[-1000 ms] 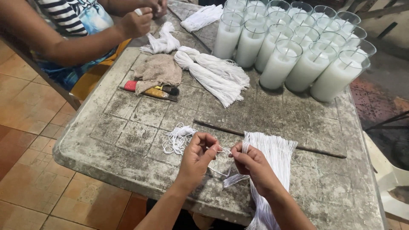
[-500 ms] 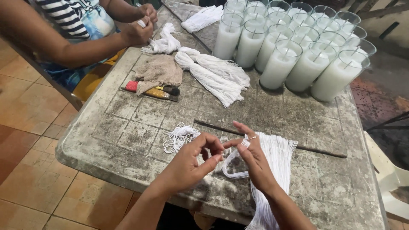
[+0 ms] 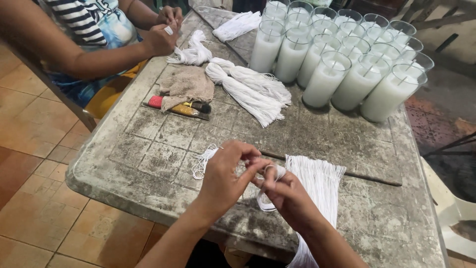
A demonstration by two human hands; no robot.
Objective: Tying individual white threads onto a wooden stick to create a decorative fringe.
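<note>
My left hand [image 3: 225,174] and my right hand [image 3: 283,192] meet above the near part of the worn grey table [image 3: 148,149]. Both pinch a loop of white string [image 3: 269,174] that curls around my right fingers. Under my right wrist lies a flat bundle of white strings [image 3: 317,181] that hangs over the table's near edge. A small tangled pile of white string [image 3: 202,161] lies just left of my left hand, partly hidden by it.
A thin dark rod [image 3: 369,177] lies across the table behind my hands. Several glasses of white wax [image 3: 342,64] stand at the back right. White string bundles [image 3: 250,92], a beige rag [image 3: 186,84] and tools lie mid-table. Another person's hands [image 3: 163,34] work at the far left.
My hands have closed together and my left hand has moved right over the string loop. The loop has shrunk around my right fingers. The other person's hands shifted slightly.
</note>
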